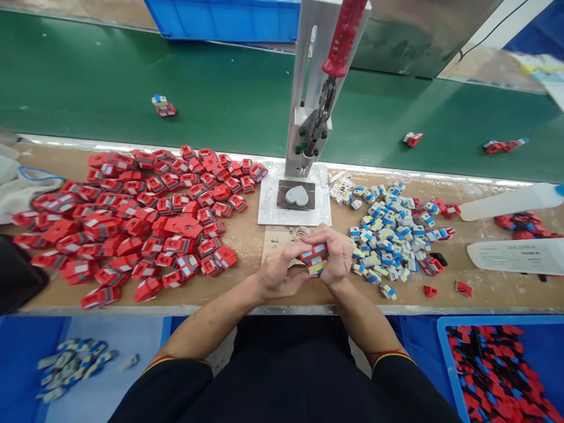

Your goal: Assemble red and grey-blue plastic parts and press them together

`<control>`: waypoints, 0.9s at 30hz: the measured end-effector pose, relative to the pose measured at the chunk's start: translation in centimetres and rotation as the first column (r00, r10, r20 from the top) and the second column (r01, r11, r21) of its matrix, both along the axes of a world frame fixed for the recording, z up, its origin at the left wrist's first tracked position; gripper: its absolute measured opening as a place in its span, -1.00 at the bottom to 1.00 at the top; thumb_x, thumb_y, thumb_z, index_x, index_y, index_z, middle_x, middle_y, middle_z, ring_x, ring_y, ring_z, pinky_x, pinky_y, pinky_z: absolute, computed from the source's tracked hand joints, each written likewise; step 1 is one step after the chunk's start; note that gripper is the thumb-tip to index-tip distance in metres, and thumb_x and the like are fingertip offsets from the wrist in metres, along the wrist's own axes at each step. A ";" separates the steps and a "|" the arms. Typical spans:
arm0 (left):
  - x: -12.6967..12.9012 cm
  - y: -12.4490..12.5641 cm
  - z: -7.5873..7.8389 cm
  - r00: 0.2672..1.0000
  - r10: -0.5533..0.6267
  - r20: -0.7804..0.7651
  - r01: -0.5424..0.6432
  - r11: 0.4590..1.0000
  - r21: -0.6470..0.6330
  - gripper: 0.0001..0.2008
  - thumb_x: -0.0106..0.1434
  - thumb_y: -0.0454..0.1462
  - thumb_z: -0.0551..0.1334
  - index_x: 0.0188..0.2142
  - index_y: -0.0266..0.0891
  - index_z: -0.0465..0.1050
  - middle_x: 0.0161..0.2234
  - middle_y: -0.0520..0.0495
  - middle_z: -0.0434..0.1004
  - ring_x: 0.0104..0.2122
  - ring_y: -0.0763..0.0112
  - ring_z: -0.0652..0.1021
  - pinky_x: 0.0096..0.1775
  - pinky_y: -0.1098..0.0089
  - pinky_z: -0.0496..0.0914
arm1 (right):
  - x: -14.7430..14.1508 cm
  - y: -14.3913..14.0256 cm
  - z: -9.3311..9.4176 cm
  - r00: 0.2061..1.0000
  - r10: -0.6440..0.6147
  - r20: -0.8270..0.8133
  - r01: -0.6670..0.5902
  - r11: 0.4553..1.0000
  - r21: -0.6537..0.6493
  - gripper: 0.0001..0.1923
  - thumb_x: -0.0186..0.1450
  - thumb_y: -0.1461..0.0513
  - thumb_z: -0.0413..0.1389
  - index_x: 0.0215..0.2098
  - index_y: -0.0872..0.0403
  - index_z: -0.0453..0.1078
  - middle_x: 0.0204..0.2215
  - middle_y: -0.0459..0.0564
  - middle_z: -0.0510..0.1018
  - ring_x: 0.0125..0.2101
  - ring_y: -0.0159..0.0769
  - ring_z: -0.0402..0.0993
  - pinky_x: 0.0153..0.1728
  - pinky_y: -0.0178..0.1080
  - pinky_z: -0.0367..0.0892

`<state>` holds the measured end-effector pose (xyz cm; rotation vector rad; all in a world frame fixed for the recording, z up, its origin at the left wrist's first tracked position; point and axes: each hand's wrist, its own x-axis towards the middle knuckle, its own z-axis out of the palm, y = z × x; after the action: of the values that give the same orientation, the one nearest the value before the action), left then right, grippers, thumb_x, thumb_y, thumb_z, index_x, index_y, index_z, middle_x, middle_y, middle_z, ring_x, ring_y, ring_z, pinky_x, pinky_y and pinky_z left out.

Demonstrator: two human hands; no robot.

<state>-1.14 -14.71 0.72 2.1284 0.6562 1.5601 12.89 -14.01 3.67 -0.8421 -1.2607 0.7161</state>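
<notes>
Between my hands, just in front of the press base, is a red toy vehicle part (314,254) with light blue patches. A grey, yellow and blue piece (317,268) sits against its near side; whether the two are joined I cannot tell. My left hand (279,271) pinches the red part from the left with thumb and fingers. From the right, my right hand (333,254) wraps its fingers round both pieces. Beyond the hands stands a metal hand press (294,217) with a red handle (341,44). A grey heart-shaped pad (296,196) lies under its ram.
Many red parts (150,217) cover the bench to the left. Smaller grey, blue and yellow pieces (390,226) are heaped on the right. A green belt (229,100) runs behind, carrying a few assembled pieces. Blue bins (445,352) stand below the bench edge on both sides.
</notes>
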 end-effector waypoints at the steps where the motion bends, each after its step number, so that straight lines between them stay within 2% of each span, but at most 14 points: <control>1: 0.0 0.0 0.1 1.000 -0.001 0.003 0.001 1.000 0.000 -0.37 0.41 -0.18 0.37 0.38 -0.15 0.23 -0.02 -0.23 0.70 -0.10 0.23 0.76 -0.08 0.34 0.68 | 0.0 0.0 -0.1 1.000 -0.001 0.002 0.001 1.000 -0.014 -0.53 0.50 0.09 0.01 -0.42 0.00 0.65 -0.50 0.00 0.66 -0.46 -0.21 0.57 -0.38 -0.13 0.43; 4: -0.3 0.2 0.4 1.000 -0.017 0.011 0.018 0.995 -0.098 -0.29 0.37 -0.18 0.41 0.41 -0.12 0.18 0.04 -0.24 0.69 -0.03 0.18 0.75 -0.03 0.30 0.68 | 0.1 0.6 0.0 0.998 0.028 0.060 -0.026 0.999 -0.042 -0.48 0.53 0.04 -0.04 -0.42 0.01 0.62 -0.49 0.00 0.63 -0.46 -0.23 0.54 -0.41 -0.14 0.41; 7: -2.0 1.6 1.4 0.998 -0.046 0.033 0.053 0.964 -0.260 -0.28 0.33 -0.13 0.45 0.38 -0.13 0.22 0.09 -0.24 0.68 -0.02 0.20 0.75 0.00 0.28 0.68 | 1.4 2.5 1.2 0.994 0.007 0.109 -0.009 1.000 0.017 -0.52 0.53 -0.05 -0.06 -0.22 -0.01 0.60 -0.35 0.01 0.62 -0.36 -0.23 0.55 -0.35 -0.14 0.44; 9: -4.0 3.7 2.2 0.999 -0.039 0.021 0.044 0.941 -0.336 -0.38 0.29 -0.12 0.49 0.26 -0.17 0.38 0.07 -0.23 0.69 -0.08 0.25 0.75 -0.01 0.29 0.69 | 3.1 4.5 2.8 0.992 -0.105 0.072 0.097 0.990 0.106 -0.55 0.52 -0.11 -0.07 -0.08 -0.06 0.54 -0.22 0.02 0.60 -0.24 -0.21 0.55 -0.29 -0.14 0.48; 11: -5.9 6.4 2.8 0.999 -0.034 0.020 0.039 0.904 -0.427 -0.44 0.26 -0.12 0.50 0.18 -0.19 0.46 0.08 -0.22 0.69 -0.04 0.24 0.74 0.05 0.22 0.68 | 5.0 6.9 4.7 0.977 -0.200 0.071 0.185 0.966 0.179 -0.56 0.53 -0.13 -0.09 0.00 -0.10 0.48 -0.13 0.02 0.54 -0.15 -0.22 0.53 -0.23 -0.14 0.51; 14: -7.4 10.9 2.8 0.993 -0.082 0.079 0.111 0.861 -0.497 -0.47 0.24 -0.16 0.50 0.15 -0.18 0.46 0.12 -0.23 0.65 0.06 0.17 0.69 0.16 0.09 0.62 | 6.6 11.2 7.5 0.951 -0.203 0.232 0.146 0.959 0.241 -0.57 0.48 -0.16 0.04 0.11 -0.13 0.42 0.03 0.04 0.49 0.03 -0.12 0.51 -0.06 -0.03 0.55; 17: -6.7 14.5 1.8 0.988 -0.115 0.106 0.154 0.841 -0.519 -0.51 0.19 -0.25 0.49 0.09 -0.16 0.46 0.15 -0.22 0.61 0.10 0.14 0.67 0.19 0.04 0.59 | 6.0 15.6 10.0 0.919 -0.164 0.359 0.067 0.961 0.267 -0.45 0.39 -0.21 0.17 0.21 -0.17 0.34 0.16 0.04 0.47 0.13 -0.04 0.48 0.02 0.07 0.55; 19: -5.8 15.9 0.9 0.984 -0.130 0.121 0.175 0.820 -0.544 -0.50 0.16 -0.32 0.47 0.07 -0.14 0.44 0.16 -0.21 0.59 0.07 0.16 0.67 0.16 0.04 0.59 | 4.7 18.1 11.6 0.902 -0.146 0.407 0.021 0.955 0.296 -0.40 0.37 -0.21 0.19 0.25 -0.18 0.30 0.14 0.04 0.52 0.13 -0.02 0.49 0.03 0.08 0.55; 22: -4.6 16.9 -0.1 0.984 -0.143 0.110 0.181 0.803 -0.568 -0.50 0.12 -0.39 0.43 0.04 -0.14 0.39 0.09 -0.17 0.61 0.03 0.20 0.67 0.14 0.04 0.59 | 2.6 20.2 13.8 0.892 -0.089 0.443 -0.052 0.954 0.296 -0.47 0.37 -0.18 0.21 0.20 -0.20 0.33 -0.03 -0.01 0.63 0.00 -0.08 0.57 -0.04 -0.01 0.56; 24: -4.1 17.0 -0.4 0.991 -0.126 0.045 0.130 0.829 -0.545 -0.52 0.11 -0.42 0.40 0.00 -0.15 0.39 0.03 -0.14 0.62 0.02 0.21 0.67 0.17 0.01 0.56 | 1.7 20.4 14.9 0.896 -0.044 0.441 -0.085 0.960 0.268 -0.56 0.38 -0.16 0.22 0.11 -0.20 0.37 -0.15 -0.06 0.66 -0.11 -0.12 0.61 -0.13 -0.08 0.56; 27: -3.5 16.9 -0.7 0.996 -0.067 -0.065 0.030 0.887 -0.460 -0.55 0.11 -0.46 0.37 -0.01 -0.18 0.40 0.00 -0.13 0.60 0.03 0.22 0.65 0.22 -0.01 0.52 | 1.2 18.8 15.7 0.905 -0.034 0.425 -0.091 0.958 0.271 -0.61 0.38 -0.15 0.22 0.04 -0.18 0.39 -0.20 -0.08 0.66 -0.18 -0.15 0.63 -0.21 -0.13 0.54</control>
<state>-4.64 2.21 0.07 1.8345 0.8918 1.1530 14.05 4.84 19.33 -0.7625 -1.7270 0.3622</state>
